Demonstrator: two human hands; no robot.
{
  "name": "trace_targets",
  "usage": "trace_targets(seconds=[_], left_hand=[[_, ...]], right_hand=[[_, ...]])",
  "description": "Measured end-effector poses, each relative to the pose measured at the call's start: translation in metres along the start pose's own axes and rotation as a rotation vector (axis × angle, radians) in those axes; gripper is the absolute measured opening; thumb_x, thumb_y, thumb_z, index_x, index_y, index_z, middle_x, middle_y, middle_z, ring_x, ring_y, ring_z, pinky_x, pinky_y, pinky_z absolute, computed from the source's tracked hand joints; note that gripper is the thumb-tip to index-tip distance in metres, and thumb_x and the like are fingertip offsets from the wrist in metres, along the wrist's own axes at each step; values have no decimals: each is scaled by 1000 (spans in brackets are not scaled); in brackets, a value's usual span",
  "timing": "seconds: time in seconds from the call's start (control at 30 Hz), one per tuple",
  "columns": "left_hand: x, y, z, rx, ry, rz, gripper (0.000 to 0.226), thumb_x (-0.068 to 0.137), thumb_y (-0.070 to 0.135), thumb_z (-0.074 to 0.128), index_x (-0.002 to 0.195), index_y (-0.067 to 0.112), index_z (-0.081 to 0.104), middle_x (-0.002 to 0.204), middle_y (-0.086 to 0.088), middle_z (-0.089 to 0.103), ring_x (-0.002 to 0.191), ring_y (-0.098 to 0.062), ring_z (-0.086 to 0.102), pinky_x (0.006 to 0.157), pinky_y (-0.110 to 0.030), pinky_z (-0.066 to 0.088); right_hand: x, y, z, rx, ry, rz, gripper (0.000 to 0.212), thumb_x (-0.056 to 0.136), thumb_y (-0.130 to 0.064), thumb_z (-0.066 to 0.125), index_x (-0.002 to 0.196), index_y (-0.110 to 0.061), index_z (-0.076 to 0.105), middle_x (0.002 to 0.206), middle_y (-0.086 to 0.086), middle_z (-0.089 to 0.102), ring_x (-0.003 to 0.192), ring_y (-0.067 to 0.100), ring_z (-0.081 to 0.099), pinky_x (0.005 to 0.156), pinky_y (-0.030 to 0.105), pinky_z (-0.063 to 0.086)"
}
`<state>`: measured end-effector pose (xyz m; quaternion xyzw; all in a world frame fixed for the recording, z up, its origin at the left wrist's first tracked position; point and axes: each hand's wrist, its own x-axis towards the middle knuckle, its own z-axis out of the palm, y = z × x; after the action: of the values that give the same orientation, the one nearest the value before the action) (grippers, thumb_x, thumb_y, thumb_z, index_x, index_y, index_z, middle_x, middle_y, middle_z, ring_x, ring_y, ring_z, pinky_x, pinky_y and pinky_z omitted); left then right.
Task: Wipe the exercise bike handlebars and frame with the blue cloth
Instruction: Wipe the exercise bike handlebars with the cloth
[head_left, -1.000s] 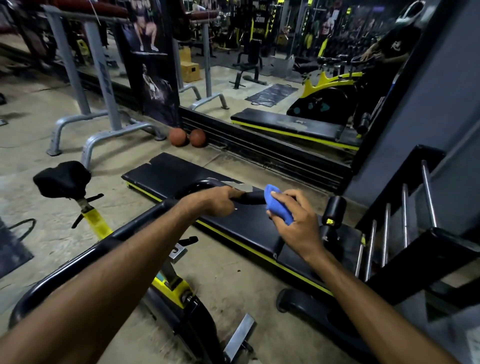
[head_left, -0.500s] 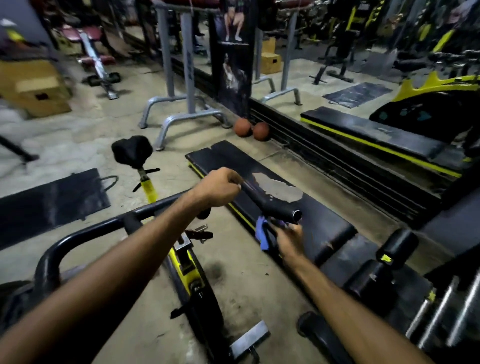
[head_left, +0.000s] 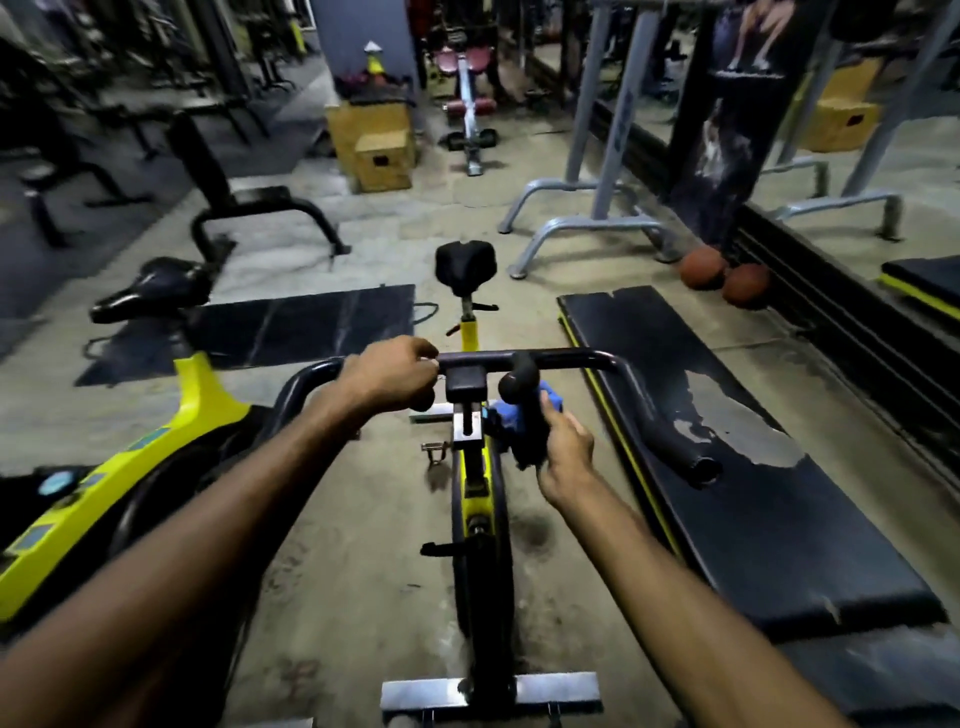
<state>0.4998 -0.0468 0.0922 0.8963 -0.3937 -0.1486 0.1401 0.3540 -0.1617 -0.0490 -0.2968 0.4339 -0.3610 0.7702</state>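
The blue cloth sits bunched at the inner handlebar prong, pressed there by the right hand, fingers curled round it. The left hand closes on the handlebars. At 12 o'clock stands the saddle; at 3 o'clock a worn black mat lies on the concrete floor. Distant gym machines blur.

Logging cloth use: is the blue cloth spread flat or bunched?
Bunched: the blue cloth sits crumpled in the right hand against the inner handlebar grip.
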Motion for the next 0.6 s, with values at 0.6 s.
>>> trace_targets(seconds=[0.6], left_hand=[[-5, -14, 6, -358, -71, -32, 31, 85, 25, 44, 94, 13, 72, 74, 2, 72, 74, -19, 64, 86, -44, 55]], right_hand=[[36, -19, 38, -8, -138, 424, 26, 95, -15, 40, 95, -17, 66, 66, 7, 72, 58, 23, 69, 69, 35, 54]])
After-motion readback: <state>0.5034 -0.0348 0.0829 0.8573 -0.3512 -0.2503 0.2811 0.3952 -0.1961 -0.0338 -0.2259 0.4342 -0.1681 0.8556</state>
